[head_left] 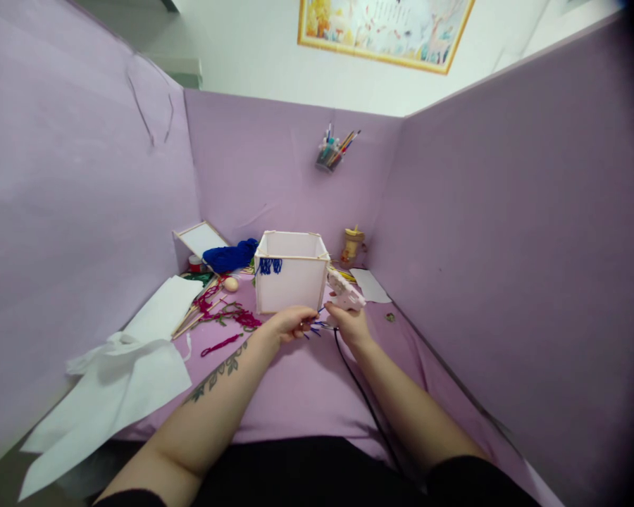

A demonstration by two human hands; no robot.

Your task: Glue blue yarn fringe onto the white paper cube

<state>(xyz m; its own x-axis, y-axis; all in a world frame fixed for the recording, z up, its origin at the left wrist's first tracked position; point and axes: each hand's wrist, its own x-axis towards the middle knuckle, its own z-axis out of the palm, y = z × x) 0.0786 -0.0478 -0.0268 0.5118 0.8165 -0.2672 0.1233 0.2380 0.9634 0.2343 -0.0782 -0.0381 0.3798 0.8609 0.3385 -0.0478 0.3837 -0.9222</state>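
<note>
Blue yarn strands [317, 325] sit pinched in the left hand [288, 325], near a white box [290, 271]; the right hand [351, 324] grips a glue gun [344, 292]. Red yarn [227, 317] and white paper [121, 373] lie left; the strands' ends are too small to make out.

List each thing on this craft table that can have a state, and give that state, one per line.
White box: upright, open at the top, blue fringe on its upper left front.
Glue gun: held in the right hand, cord trailing toward the person.
Blue strands: pinched in the left hand.
Pen cup: full.
</note>
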